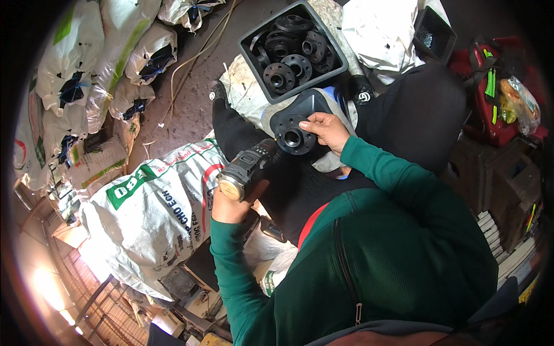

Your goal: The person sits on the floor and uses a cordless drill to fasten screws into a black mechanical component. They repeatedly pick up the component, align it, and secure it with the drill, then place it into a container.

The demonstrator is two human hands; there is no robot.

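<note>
My left hand [229,209] is wrapped round the grip of a cordless drill [249,168], partly hidden behind its body. The drill's chuck points up and to the right, at the edge of a round black flange [281,126] with a raised centre hub and small holes around it. Whether the bit touches the flange, I cannot tell. My right hand [328,131] pinches the flange's right rim between thumb and fingers. Behind the flange is a dark, smooth piece with rounded corners [314,104], mostly covered, between my legs.
Just beyond my hands stands a grey crate [314,85] with several black flanges [280,78]. White printed sacks [153,210] lie at the left, more [72,63] at the far left. A cable [173,98] crosses the floor. A red container [496,124] sits at the right.
</note>
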